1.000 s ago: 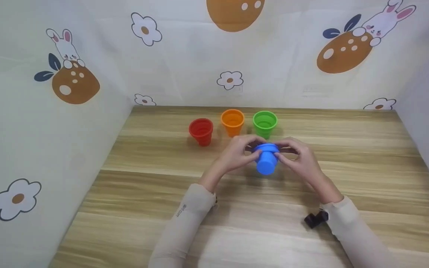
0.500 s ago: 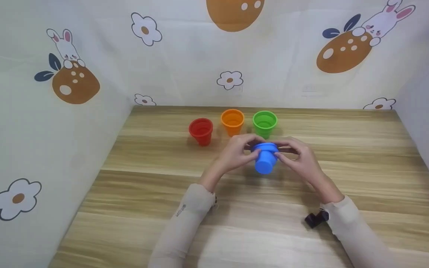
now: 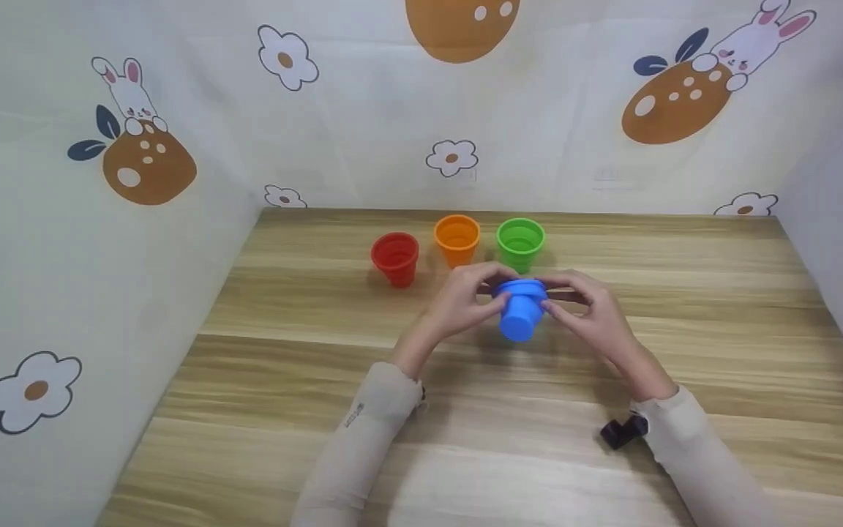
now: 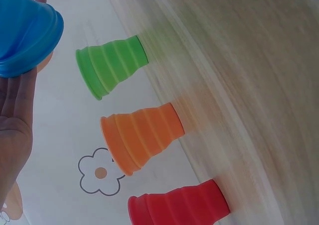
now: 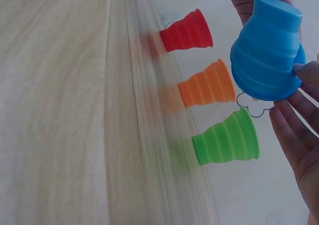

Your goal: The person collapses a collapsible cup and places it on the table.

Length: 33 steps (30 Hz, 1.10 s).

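Note:
A blue cup point(image 3: 519, 315) is held above the table between both hands, tilted so that its base faces the head camera. The left hand point(image 3: 467, 298) grips its rim from the left, thumb in front. From the right, the right hand point(image 3: 590, 311) pinches the rim the same way. In the right wrist view the blue cup point(image 5: 266, 51) bulges at the sides and looks partly folded near the rim. Behind the hands, a green cup point(image 3: 520, 241), an orange cup point(image 3: 457, 238) and a red cup point(image 3: 396, 258) stand upright, mouths up.
The wooden table point(image 3: 282, 395) ends at a patterned wall cloth point(image 3: 370, 110) behind the cups, with further cloth walls at left and right. A small black object point(image 3: 622, 432) lies against the right sleeve point(image 3: 685, 432).
Both hands keep their grip on the blue cup, whose base has shifted slightly to the left and up. The three other cups have not moved.

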Available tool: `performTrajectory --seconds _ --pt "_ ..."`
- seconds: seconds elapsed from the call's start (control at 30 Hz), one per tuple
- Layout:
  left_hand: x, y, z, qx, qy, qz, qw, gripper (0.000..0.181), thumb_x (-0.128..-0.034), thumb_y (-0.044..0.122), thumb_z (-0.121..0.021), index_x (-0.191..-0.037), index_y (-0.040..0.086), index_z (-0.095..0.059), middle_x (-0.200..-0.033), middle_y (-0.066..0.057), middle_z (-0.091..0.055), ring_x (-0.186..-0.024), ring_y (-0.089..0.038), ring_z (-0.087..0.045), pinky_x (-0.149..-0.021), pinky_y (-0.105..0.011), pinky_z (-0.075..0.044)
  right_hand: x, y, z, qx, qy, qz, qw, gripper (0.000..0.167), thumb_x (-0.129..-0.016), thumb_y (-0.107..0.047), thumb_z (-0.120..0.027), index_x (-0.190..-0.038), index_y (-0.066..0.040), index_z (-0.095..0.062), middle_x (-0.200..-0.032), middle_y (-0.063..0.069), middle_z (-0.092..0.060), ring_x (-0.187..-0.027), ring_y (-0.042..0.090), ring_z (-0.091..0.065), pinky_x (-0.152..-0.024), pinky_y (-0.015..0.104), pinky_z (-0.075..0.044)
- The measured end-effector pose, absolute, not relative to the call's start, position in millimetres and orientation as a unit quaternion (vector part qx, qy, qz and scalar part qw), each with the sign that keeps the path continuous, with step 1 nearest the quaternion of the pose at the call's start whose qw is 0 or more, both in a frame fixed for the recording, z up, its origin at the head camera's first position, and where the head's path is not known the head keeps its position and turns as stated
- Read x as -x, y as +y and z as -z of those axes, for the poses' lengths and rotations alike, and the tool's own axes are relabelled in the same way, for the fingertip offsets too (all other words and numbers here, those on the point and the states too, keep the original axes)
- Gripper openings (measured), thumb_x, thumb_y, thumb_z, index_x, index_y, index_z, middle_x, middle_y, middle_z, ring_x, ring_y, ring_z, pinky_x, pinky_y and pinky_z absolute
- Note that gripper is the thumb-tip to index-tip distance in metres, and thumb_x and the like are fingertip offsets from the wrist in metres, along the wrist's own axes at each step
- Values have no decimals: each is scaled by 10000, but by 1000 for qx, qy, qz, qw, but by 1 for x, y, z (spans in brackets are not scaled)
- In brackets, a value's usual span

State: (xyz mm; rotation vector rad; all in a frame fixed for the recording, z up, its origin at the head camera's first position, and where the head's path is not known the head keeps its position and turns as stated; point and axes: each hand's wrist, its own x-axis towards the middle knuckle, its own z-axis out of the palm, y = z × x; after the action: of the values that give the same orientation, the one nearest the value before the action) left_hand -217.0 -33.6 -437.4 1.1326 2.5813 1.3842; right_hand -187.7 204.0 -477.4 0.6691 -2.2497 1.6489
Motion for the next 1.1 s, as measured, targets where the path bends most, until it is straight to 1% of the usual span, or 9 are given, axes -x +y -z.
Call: performTrajectory --seconds 0.07,0.27,0.5,0.67,0.83,1.1 --pt "217 -34 437 -361 821 -442 -1 288 -936 146 -675 -1202 40 -658 -1184 -113 -710 -1052 -225 -691 -910 -345 -599 188 204 478 -233 -774 -573 135 347 -839 61 -733 -1177 -4 -695 -1137 156 -719 -1063 76 -673 -899 360 -595" --pt "217 -35 438 -360 818 -449 -4 279 -936 137 -676 -1196 37 -660 -1176 -110 -713 -1051 -225 -696 -909 -334 -598 186 204 477 -234 -774 -574 127 358 -849 43 -731 -1201 -6 -684 -1160 169 -711 -1061 108 -682 -898 237 -584" --pt "216 -35 437 -353 814 -460 -4 276 -934 125 -672 -1194 33 -660 -1177 -111 -712 -1057 -224 -701 -906 -267 -588 187 207 479 -239 -771 -579 117 374 -858 40 -722 -1224 -12 -671 -1175 171 -703 -1059 97 -681 -903 262 -589" --pt "216 -35 435 -345 814 -467 4 288 -944 149 -666 -1215 51 -653 -1201 -96 -705 -1085 -214 -690 -923 -272 -583 187 208 480 -239 -770 -582 104 403 -865 39 -713 -1260 -19 -652 -1210 168 -689 -1078 109 -675 -910 265 -587" --pt "217 -36 436 -347 812 -469 0 288 -947 146 -665 -1217 48 -651 -1203 -95 -705 -1093 -214 -690 -925 -274 -582 186 208 478 -236 -770 -586 93 400 -880 12 -710 -1273 -23 -643 -1225 161 -680 -1092 133 -671 -923 260 -581" --pt "216 -36 436 -341 816 -467 -4 288 -951 169 -668 -1219 65 -654 -1204 -82 -707 -1089 -189 -692 -913 -259 -583 186 207 477 -230 -770 -585 103 390 -869 25 -718 -1251 -7 -649 -1198 176 -684 -1070 135 -676 -907 261 -587"
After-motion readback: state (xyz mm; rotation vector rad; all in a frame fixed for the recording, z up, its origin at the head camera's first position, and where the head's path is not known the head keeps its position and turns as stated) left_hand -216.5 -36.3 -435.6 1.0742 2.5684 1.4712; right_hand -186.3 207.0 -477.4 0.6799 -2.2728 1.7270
